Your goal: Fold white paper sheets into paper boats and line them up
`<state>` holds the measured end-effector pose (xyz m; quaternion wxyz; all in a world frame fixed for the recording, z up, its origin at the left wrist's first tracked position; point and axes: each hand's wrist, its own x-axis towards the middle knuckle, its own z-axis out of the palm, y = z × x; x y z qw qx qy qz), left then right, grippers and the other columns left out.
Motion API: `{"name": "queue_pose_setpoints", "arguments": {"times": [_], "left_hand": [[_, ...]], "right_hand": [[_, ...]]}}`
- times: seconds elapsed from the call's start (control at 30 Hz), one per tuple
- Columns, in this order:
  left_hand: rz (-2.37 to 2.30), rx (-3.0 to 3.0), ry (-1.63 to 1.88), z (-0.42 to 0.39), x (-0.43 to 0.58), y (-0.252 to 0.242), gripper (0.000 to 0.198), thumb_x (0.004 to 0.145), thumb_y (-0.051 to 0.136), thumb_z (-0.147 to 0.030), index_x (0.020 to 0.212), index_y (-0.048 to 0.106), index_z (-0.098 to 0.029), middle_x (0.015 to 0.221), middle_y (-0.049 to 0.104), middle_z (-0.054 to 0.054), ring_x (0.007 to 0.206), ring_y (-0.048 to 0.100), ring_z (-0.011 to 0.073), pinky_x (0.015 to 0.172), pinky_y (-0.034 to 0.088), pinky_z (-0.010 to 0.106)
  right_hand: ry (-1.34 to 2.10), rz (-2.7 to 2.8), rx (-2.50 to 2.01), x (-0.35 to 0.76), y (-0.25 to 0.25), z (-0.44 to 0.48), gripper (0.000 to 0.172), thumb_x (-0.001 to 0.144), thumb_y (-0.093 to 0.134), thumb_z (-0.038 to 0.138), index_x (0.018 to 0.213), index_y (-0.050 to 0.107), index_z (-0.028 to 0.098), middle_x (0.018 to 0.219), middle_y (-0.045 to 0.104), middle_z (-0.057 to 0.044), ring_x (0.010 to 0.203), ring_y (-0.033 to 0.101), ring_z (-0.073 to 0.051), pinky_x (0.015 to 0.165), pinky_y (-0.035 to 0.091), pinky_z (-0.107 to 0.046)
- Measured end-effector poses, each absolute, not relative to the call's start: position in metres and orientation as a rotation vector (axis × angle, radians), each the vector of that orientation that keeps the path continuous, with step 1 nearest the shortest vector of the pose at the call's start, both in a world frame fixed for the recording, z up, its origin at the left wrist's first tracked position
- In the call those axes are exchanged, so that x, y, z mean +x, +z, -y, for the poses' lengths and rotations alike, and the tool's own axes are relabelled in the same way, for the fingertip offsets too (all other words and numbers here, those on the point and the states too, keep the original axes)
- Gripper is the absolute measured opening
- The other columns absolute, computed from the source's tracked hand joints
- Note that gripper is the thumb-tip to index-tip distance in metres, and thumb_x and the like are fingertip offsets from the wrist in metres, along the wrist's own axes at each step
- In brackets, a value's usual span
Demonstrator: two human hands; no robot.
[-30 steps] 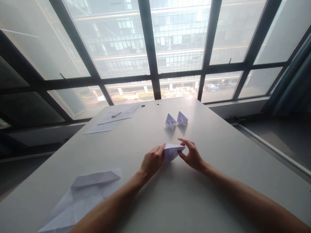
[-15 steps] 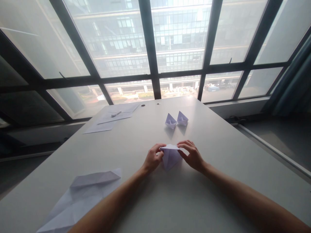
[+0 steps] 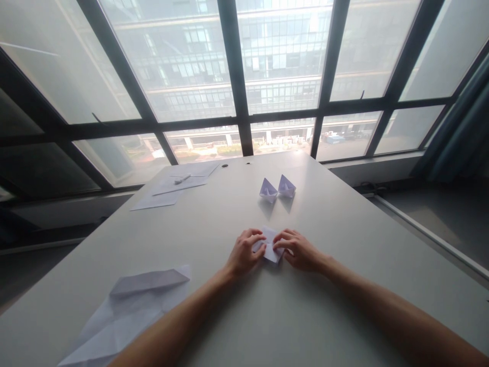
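A small piece of folded white paper point(image 3: 272, 253) lies on the table between my hands, its flaps partly spread. From the left, my left hand point(image 3: 247, 252) grips its edge with thumb and fingers. On the opposite side my right hand point(image 3: 299, 250) is closed on the paper, the fingertips resting over its right part. Parts of the paper are hidden under the fingers of both hands. Beyond it stand two folded paper boats, a left one point(image 3: 268, 190) and a right one point(image 3: 286, 187), side by side with pointed tops.
A large creased sheet of paper point(image 3: 130, 306) lies at the front left, partly behind my left forearm. Several flat sheets point(image 3: 162, 200) with a white pen-like object point(image 3: 182, 179) are at the far left. Windows point(image 3: 282, 56) rise behind the white table point(image 3: 344, 229).
The folded paper has gone from standing up as a pointed shape to lying flatter with its flaps spread. My hands have come closer together over it.
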<state>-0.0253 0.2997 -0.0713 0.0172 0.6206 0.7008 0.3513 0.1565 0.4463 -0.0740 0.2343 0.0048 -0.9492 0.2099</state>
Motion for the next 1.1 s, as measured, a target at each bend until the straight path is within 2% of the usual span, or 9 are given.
{"name": "queue_pose_setpoints", "arguments": {"times": [0.1, 0.17, 0.27, 0.4, 0.5, 0.57, 0.7, 0.9, 1.1], "left_hand": [[-2.182, 2.018, 0.944, -0.2981, -0.0233, -0.0687, 0.027, 0.082, 0.072, -0.033, 0.108, 0.07, -0.025, 0.116, 0.064, 0.006, 0.109, 0.057, 0.0257, 0.098, 0.045, 0.041], [-2.2, 2.045, 0.886, -0.2979, -0.0227, -0.0681, 0.032, 0.079, 0.075, -0.034, 0.109, 0.068, -0.025, 0.118, 0.063, 0.006, 0.109, 0.055, 0.0265, 0.097, 0.044, 0.042], [-2.209, 2.051, 0.863, -0.2985, -0.0224, -0.0688, 0.032, 0.079, 0.075, -0.034, 0.109, 0.067, -0.026, 0.119, 0.062, 0.005, 0.11, 0.054, 0.0267, 0.096, 0.044, 0.041], [-2.207, 2.055, 0.875, -0.2986, -0.022, -0.0693, 0.035, 0.077, 0.077, -0.031, 0.109, 0.066, -0.026, 0.12, 0.061, 0.005, 0.113, 0.053, 0.0268, 0.096, 0.043, 0.041], [-2.173, 2.117, 0.865, -0.2979, -0.0225, -0.068, 0.021, 0.079, 0.076, -0.028, 0.098, 0.068, -0.025, 0.115, 0.062, 0.004, 0.111, 0.055, 0.0253, 0.098, 0.04, 0.041], [-2.11, 2.176, 0.828, -0.2977, -0.0239, -0.067, 0.008, 0.082, 0.073, -0.026, 0.087, 0.068, -0.023, 0.107, 0.064, 0.004, 0.105, 0.057, 0.0234, 0.097, 0.04, 0.039], [-2.052, 2.185, 0.809, -0.2986, -0.0275, -0.067, 0.006, 0.082, 0.073, -0.022, 0.083, 0.067, -0.022, 0.098, 0.065, 0.004, 0.098, 0.059, 0.022, 0.091, 0.043, 0.035], [-2.059, 2.153, 0.838, -0.2995, -0.0286, -0.0698, 0.007, 0.081, 0.075, -0.025, 0.084, 0.069, -0.023, 0.097, 0.066, 0.004, 0.098, 0.059, 0.0221, 0.091, 0.044, 0.035], [-1.975, 2.271, 0.798, -0.2977, -0.0283, -0.0673, 0.008, 0.09, 0.067, -0.029, 0.091, 0.075, -0.028, 0.1, 0.069, 0.003, 0.099, 0.06, 0.0209, 0.095, 0.038, 0.037]], "right_hand": [[0.566, 2.583, -0.032, 0.1554, -0.0712, -0.4432, 0.012, 0.085, 0.069, 0.022, 0.097, 0.07, 0.025, 0.104, 0.07, -0.004, 0.098, 0.06, -0.022, 0.092, 0.046, -0.039], [0.556, 2.578, -0.045, 0.1546, -0.0699, -0.4415, 0.018, 0.083, 0.074, 0.028, 0.1, 0.069, 0.025, 0.103, 0.07, -0.005, 0.098, 0.06, -0.023, 0.09, 0.047, -0.04], [0.552, 2.561, -0.051, 0.154, -0.0699, -0.441, 0.026, 0.08, 0.076, 0.028, 0.104, 0.068, 0.025, 0.107, 0.069, -0.006, 0.101, 0.06, -0.024, 0.091, 0.048, -0.041], [0.562, 2.461, -0.131, 0.1537, -0.0727, -0.4453, 0.02, 0.086, 0.069, 0.021, 0.105, 0.067, 0.025, 0.105, 0.068, -0.007, 0.102, 0.059, -0.024, 0.091, 0.048, -0.042], [0.561, 2.456, -0.181, 0.1533, -0.0756, -0.4488, 0.011, 0.085, 0.067, 0.016, 0.092, 0.069, 0.024, 0.094, 0.068, -0.005, 0.094, 0.059, -0.022, 0.086, 0.048, -0.039], [0.549, 2.503, -0.18, 0.1533, -0.0765, -0.4491, 0.003, 0.085, 0.07, 0.02, 0.083, 0.069, 0.023, 0.088, 0.067, -0.004, 0.088, 0.059, -0.021, 0.083, 0.047, -0.038], [0.488, 2.588, -0.208, 0.1538, -0.0741, -0.4452, 0.02, 0.075, 0.081, 0.036, 0.079, 0.067, 0.022, 0.087, 0.065, -0.004, 0.086, 0.056, -0.022, 0.082, 0.044, -0.038], [0.537, 2.627, -0.159, 0.1549, -0.0708, -0.4427, 0.012, 0.078, 0.07, 0.016, 0.086, 0.066, 0.023, 0.09, 0.065, -0.003, 0.089, 0.055, -0.021, 0.084, 0.041, -0.037], [0.613, 2.627, -0.163, 0.1551, -0.0709, -0.4447, 0.012, 0.078, 0.071, 0.016, 0.086, 0.069, 0.025, 0.092, 0.066, -0.003, 0.091, 0.056, -0.022, 0.087, 0.041, -0.039]]}}
